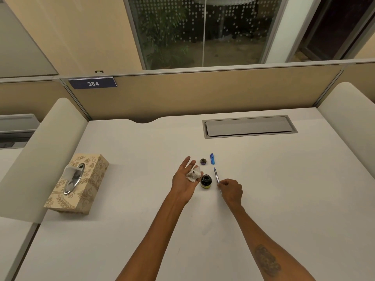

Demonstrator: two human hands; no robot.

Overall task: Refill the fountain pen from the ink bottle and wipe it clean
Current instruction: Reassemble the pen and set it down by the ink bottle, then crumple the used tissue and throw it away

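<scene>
Forearms reach over the counter (pixel 142 230): wiping looks about done.
Right hand (pixel 231 191) pinches the fountain pen (pixel 216 176); left hand (pixel 182 179) lies slack under an ink-spotted tissue (pixel 193 174). Between both grips the ink bottle (pixel 206 181) stands uncapped; beyond, its lid (pixel 203 161) and pen cap (pixel 212 158) await refitting.

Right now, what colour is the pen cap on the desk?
Blue. The pen cap shows best in the head view, beside the bottle lid.

Left hand (pixel 183 180) lies palm up, fingers spread, a crumpled ink-stained tissue (pixel 193 174) resting on it. Right hand (pixel 231 190) pinches the pen (pixel 216 176), tip pointing far. Open ink bottle (pixel 206 181) stands between them; its cap (pixel 203 161) and the blue pen cap (pixel 212 159) lie just beyond. Tissue box (pixel 79 184) sits far left.
</scene>
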